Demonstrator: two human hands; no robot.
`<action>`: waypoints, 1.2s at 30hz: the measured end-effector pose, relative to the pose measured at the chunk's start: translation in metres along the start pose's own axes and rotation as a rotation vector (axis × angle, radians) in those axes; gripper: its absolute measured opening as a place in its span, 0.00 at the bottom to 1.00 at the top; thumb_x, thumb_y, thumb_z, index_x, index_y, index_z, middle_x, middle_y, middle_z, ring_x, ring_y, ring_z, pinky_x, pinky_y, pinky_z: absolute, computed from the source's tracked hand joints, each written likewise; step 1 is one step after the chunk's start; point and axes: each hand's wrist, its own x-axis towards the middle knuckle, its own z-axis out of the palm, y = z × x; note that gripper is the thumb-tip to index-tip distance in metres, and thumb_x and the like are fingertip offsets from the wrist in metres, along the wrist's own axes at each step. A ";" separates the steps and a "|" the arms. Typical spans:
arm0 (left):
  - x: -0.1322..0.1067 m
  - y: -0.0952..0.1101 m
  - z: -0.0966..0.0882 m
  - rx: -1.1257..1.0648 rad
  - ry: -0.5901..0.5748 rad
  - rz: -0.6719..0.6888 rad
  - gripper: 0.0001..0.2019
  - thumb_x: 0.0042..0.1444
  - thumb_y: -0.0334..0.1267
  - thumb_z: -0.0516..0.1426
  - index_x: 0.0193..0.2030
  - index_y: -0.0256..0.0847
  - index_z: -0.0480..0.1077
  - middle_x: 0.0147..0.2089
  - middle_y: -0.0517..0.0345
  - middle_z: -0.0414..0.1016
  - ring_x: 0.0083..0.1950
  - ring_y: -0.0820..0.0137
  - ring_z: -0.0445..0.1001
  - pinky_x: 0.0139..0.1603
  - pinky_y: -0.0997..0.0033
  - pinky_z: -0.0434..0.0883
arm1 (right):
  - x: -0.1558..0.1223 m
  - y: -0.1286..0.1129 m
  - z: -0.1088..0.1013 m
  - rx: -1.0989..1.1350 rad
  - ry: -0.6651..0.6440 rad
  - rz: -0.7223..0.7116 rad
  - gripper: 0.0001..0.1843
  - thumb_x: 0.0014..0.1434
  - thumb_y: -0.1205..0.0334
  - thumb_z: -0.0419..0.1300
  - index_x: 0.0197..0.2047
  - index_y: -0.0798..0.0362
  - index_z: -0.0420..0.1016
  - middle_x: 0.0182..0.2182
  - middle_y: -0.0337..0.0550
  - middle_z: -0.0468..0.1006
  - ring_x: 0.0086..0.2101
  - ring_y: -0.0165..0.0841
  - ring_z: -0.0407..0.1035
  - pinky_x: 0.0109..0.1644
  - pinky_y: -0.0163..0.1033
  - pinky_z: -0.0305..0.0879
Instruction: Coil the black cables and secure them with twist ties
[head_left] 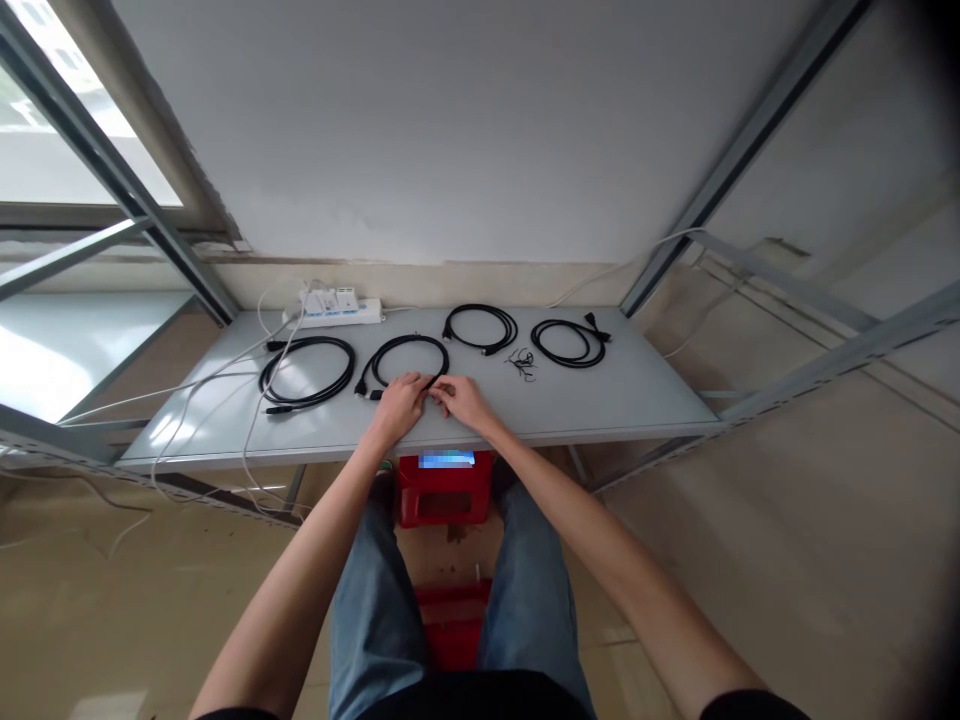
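A coiled black cable (409, 340) lies at the front middle of the grey shelf, its plug ends to the left of my hands. My left hand (403, 402) rests over the near side of this coil, fingers closed on the cable. Close against it, my right hand (461, 398) has its thumb and fingertips pinched together at the coil's near right side. Whatever sits between those fingertips is too small to make out. To the right of the coil lies a small pile of thin black twist ties (521, 363).
More coiled black cables lie on the shelf (592, 405): one at left (354, 365), one behind (516, 325), one at right (576, 362). A white power strip (345, 313) stands at the back left, with loose white cords. Below are red stools (442, 508). Metal posts flank both sides.
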 end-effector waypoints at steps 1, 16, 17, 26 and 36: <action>0.000 0.000 0.000 -0.006 0.012 0.008 0.19 0.72 0.33 0.48 0.62 0.40 0.76 0.48 0.46 0.76 0.51 0.56 0.74 0.54 0.59 0.69 | -0.001 0.003 0.002 -0.047 0.026 -0.040 0.12 0.70 0.59 0.60 0.34 0.52 0.75 0.26 0.35 0.76 0.22 0.27 0.68 0.34 0.33 0.67; -0.001 -0.004 0.004 -0.061 0.053 0.011 0.13 0.71 0.33 0.50 0.40 0.41 0.76 0.44 0.47 0.72 0.48 0.57 0.72 0.50 0.58 0.70 | -0.018 -0.002 0.011 -0.781 0.074 -0.312 0.15 0.76 0.69 0.51 0.55 0.48 0.78 0.49 0.46 0.78 0.43 0.35 0.73 0.43 0.36 0.65; -0.001 -0.004 0.004 -0.060 0.052 0.013 0.14 0.71 0.33 0.50 0.40 0.41 0.76 0.44 0.47 0.72 0.48 0.57 0.72 0.50 0.58 0.70 | -0.018 -0.002 0.011 -0.799 0.073 -0.316 0.15 0.76 0.69 0.51 0.55 0.48 0.78 0.49 0.46 0.78 0.44 0.35 0.73 0.43 0.36 0.65; -0.001 -0.002 0.003 -0.048 0.029 0.011 0.14 0.71 0.32 0.50 0.40 0.42 0.76 0.44 0.48 0.72 0.49 0.58 0.73 0.51 0.59 0.71 | -0.019 -0.001 0.012 -0.883 0.080 -0.345 0.13 0.76 0.69 0.53 0.53 0.49 0.78 0.47 0.46 0.78 0.49 0.37 0.71 0.45 0.36 0.66; -0.002 -0.002 0.004 -0.117 0.046 0.021 0.12 0.72 0.36 0.52 0.42 0.42 0.77 0.45 0.48 0.73 0.50 0.58 0.74 0.53 0.60 0.72 | -0.019 0.000 0.013 -0.868 0.091 -0.327 0.15 0.76 0.71 0.51 0.52 0.50 0.78 0.47 0.49 0.78 0.51 0.40 0.71 0.46 0.39 0.68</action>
